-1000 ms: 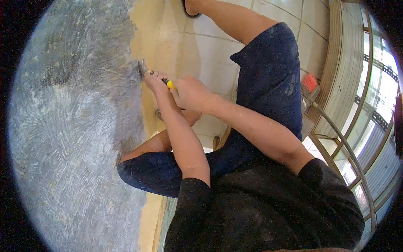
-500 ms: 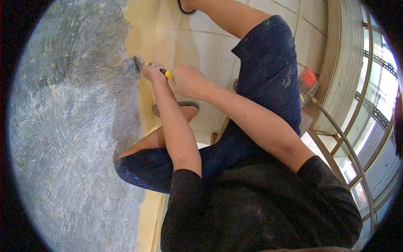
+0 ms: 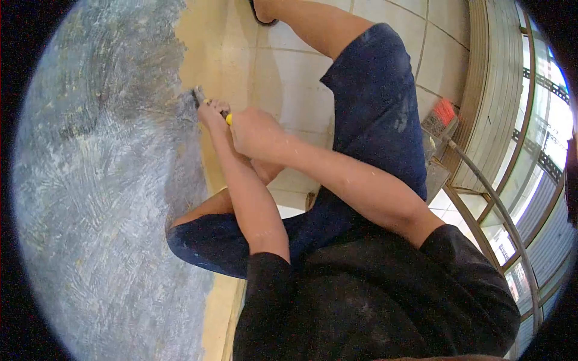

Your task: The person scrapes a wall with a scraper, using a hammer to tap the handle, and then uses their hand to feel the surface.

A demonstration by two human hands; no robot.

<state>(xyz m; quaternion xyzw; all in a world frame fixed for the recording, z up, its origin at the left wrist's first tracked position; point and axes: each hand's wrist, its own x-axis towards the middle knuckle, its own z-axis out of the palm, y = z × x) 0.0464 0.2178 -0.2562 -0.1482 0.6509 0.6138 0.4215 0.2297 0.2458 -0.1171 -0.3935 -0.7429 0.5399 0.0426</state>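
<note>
My left hand [image 3: 214,113] is wrapped round the front of a scraper [image 3: 199,95], close to its metal blade. Behind it, my right hand [image 3: 257,133] closes on the rear of the black and yellow handle. The blade's tip meets the mottled grey-blue surface [image 3: 114,180], near its ragged border with a tan band [image 3: 208,48]. My fingers hide most of the handle.
Pale floor tiles [image 3: 301,78] lie beyond the tan band, under my feet. On the right, a red-bristled brush or broom [image 3: 442,113] leans near a long pole [image 3: 490,192]. A wooden frame [image 3: 481,78] and glass panes run along the right side.
My right hand and forearm have shifted left and slightly down along the handle side. My left hand has moved slightly left and down. The blade stays at nearly the same spot.
</note>
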